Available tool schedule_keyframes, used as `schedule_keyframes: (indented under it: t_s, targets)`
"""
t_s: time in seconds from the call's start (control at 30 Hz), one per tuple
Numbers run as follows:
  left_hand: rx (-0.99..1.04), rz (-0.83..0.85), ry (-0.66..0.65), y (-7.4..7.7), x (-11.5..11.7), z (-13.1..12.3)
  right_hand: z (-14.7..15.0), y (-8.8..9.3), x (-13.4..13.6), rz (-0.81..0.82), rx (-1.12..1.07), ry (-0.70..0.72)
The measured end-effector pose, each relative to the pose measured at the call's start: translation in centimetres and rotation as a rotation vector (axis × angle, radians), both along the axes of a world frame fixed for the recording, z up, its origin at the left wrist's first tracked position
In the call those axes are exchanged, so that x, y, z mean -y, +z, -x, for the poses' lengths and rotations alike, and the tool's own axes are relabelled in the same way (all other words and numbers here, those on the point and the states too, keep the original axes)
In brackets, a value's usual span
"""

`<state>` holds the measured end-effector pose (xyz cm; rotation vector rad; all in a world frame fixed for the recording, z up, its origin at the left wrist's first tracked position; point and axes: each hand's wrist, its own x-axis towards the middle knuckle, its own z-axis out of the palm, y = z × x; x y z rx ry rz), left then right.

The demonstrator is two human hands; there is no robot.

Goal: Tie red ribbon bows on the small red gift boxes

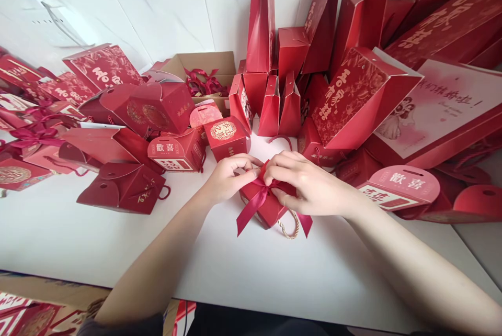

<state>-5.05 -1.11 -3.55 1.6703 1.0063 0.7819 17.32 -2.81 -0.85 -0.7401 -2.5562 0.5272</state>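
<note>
In front of me on the white table lies a small red gift box [270,212] with a gold rope handle [291,227] at its near side. A dark red satin ribbon [254,206] is tied over it, its two tails hanging down left and right. My left hand [231,176] pinches the ribbon at the far left of the knot, thumb against forefinger. From the right, my right hand [300,181] curls its fingers around the ribbon by the knot. The fingers partly cover the bow and the top of the box.
Folded red gift boxes [125,184] crowd the left and back. A cardboard box [204,64] with loose ribbon stands by the wall. Taller red bags [353,95] lean at the right. The table's front edge [58,276] runs just before me.
</note>
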Motion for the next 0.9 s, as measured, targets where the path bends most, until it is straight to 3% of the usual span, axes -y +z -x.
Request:
schedule_keyframes:
  t_s: [0.57, 0.77, 0.9]
  targets:
    - [-0.011, -0.018, -0.015, 0.1, -0.2, 0.0, 0.0, -0.1, -0.1, -0.016, 0.022, 0.028]
    - [-0.011, 0.03, 0.061, 0.6, -0.4, 0.6, 0.0, 1.2, 0.9, -0.236, 0.164, -0.099]
    - [-0.028, -0.088, 0.117, 0.6, -0.1, 0.3, 0.2, 1.0, 1.1, -0.339, 0.275, -0.162]
